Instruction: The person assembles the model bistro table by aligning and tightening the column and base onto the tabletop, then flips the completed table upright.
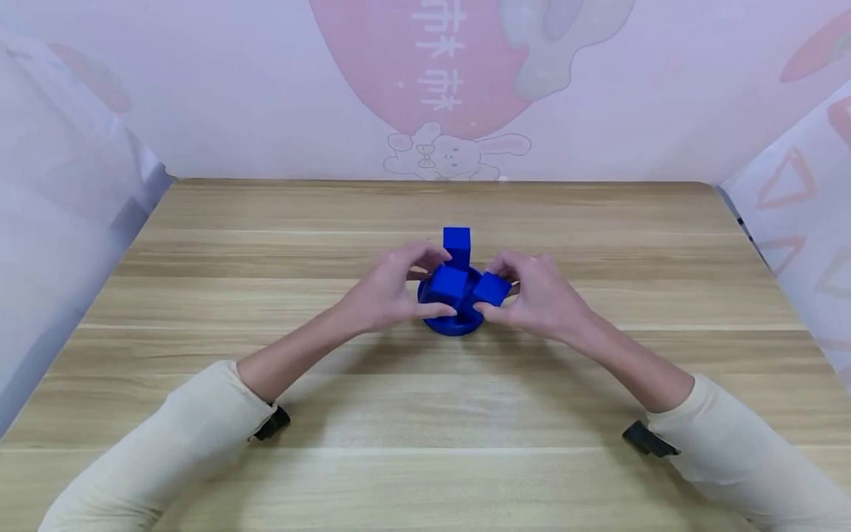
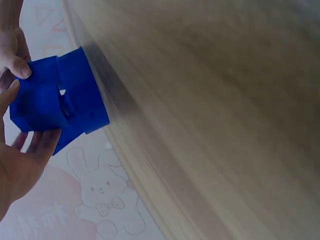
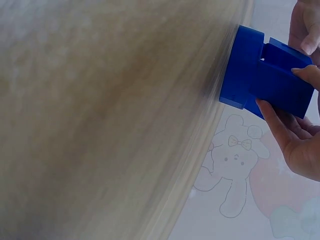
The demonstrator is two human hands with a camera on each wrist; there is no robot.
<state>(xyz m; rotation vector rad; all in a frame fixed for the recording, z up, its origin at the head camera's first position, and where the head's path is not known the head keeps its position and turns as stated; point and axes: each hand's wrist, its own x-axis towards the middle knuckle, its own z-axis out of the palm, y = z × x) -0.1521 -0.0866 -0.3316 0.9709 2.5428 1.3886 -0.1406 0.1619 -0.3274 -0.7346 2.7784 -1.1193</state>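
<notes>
A blue round base (image 1: 454,329) sits on the table with three blue square blocks standing in or on it. My left hand (image 1: 391,292) grips the left block (image 1: 449,282), thumb on the near side and fingers on the far side. The right block (image 1: 493,288) is pinched between thumb and fingers of my right hand (image 1: 544,297) and looks turned at an angle. Behind them rises the back block (image 1: 456,242), near my left fingertips. In the right wrist view, the blocks (image 3: 282,87) stand close together above the base (image 3: 242,65); their lower ends are partly hidden.
The wooden table (image 1: 425,414) runs to a pale patterned backdrop (image 1: 233,103) with a cartoon rabbit (image 1: 459,151). Similar sheets hang at both sides. Dark devices (image 1: 648,440) are strapped under the sleeves at both forearms.
</notes>
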